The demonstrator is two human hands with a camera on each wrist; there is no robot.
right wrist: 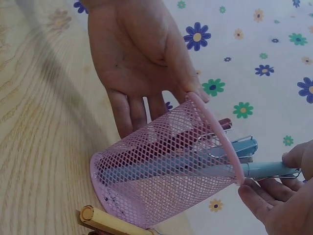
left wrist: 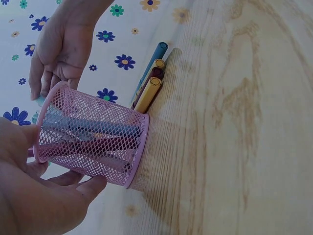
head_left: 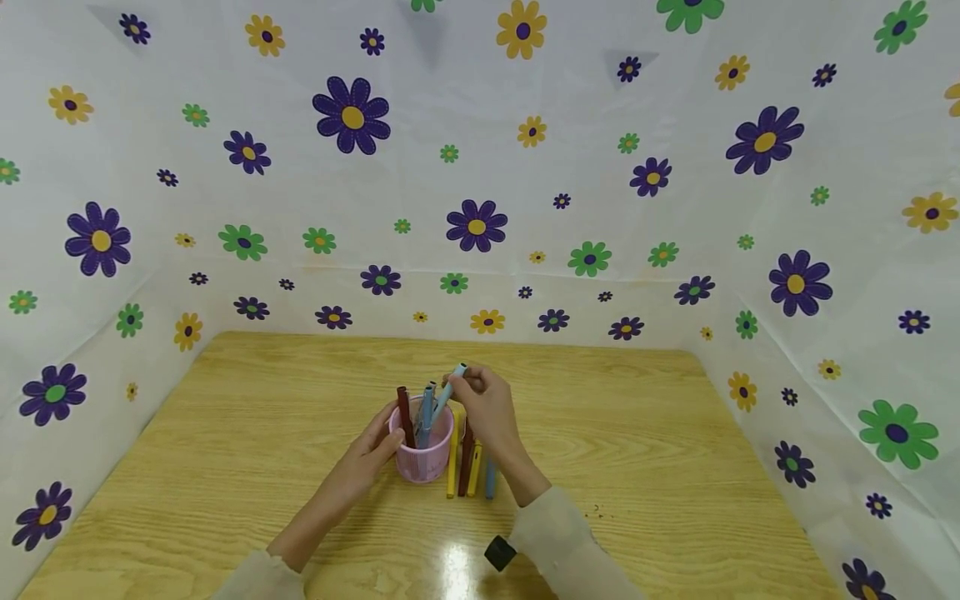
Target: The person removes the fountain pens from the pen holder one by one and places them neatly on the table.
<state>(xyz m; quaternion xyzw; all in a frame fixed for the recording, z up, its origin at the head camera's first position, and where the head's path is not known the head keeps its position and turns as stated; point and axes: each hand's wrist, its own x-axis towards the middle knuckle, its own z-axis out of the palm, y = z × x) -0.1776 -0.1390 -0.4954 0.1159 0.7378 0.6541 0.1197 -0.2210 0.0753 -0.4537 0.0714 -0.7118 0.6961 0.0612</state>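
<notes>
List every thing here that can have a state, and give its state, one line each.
pink mesh cup: upright on the table, holding pens.
light blue pen: lower end in the cup, top pinched by the right hand.
dark red pen: standing in the cup.
pens on the table: lying side by side right of the cup.
left hand: fingers straight against the cup's side.
right hand: pinching the light blue pen.

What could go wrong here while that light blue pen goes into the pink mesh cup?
The pink mesh cup is steadied only by straight fingers of the left hand, so a sideways push from the light blue pen that the right hand pinches might tip it. The pen could also snag on the pens already inside, or the wrist might nudge the loose pens on the table.
</notes>
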